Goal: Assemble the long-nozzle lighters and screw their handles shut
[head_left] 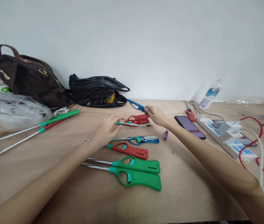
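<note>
My right hand (155, 114) is pinched on a blue plastic lighter shell half (135, 105), lifted off the table at mid-back. My left hand (107, 129) rests curled on the table, its fingertips touching the metal tube of an opened red lighter (138, 119). In front of the hands lie an opened blue lighter (143, 140), a whole red lighter (129, 150) and two green lighters (138, 172). A small purple screwdriver (166, 134) lies beside my right wrist.
A brown bag (29, 77) and a black plastic bag (96, 90) stand at the back left. A clear plastic bag (8, 112) and two long lighters (40, 127) lie left. A phone (190, 127), power strip (227, 135), cables and a bottle (210, 93) are on the right.
</note>
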`<state>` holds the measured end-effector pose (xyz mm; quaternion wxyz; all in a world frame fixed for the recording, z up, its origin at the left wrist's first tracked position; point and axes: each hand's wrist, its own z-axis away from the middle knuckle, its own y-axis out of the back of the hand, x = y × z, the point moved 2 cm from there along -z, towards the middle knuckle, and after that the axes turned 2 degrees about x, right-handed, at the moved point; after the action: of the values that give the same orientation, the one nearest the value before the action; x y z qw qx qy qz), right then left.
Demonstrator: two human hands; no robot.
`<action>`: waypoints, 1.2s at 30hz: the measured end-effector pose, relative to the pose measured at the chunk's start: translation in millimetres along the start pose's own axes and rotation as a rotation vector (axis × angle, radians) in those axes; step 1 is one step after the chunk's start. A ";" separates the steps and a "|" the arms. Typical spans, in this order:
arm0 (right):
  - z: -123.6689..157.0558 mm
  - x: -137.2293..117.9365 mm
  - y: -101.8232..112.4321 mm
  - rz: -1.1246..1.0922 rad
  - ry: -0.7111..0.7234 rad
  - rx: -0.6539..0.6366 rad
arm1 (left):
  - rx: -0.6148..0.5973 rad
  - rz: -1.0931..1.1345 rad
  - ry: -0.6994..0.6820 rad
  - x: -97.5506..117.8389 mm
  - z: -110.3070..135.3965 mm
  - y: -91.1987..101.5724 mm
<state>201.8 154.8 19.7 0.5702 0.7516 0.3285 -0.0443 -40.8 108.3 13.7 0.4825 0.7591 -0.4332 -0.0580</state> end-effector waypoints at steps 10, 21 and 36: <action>59.4 -16.8 15.5 -0.762 -0.054 -0.493 | 0.128 0.030 -0.185 18.3 3.5 7.8; 68.4 -24.3 9.1 -0.696 0.028 -0.369 | 0.016 0.163 -0.157 19.9 2.2 -2.1; 72.7 -24.8 17.5 -0.339 0.134 -0.161 | 0.075 0.092 -0.216 9.5 3.8 -5.9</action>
<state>214.4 77.1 20.0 0.5899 0.6387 0.4901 -0.0631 -33.3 99.8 10.1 0.4064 0.7452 -0.5190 -0.1007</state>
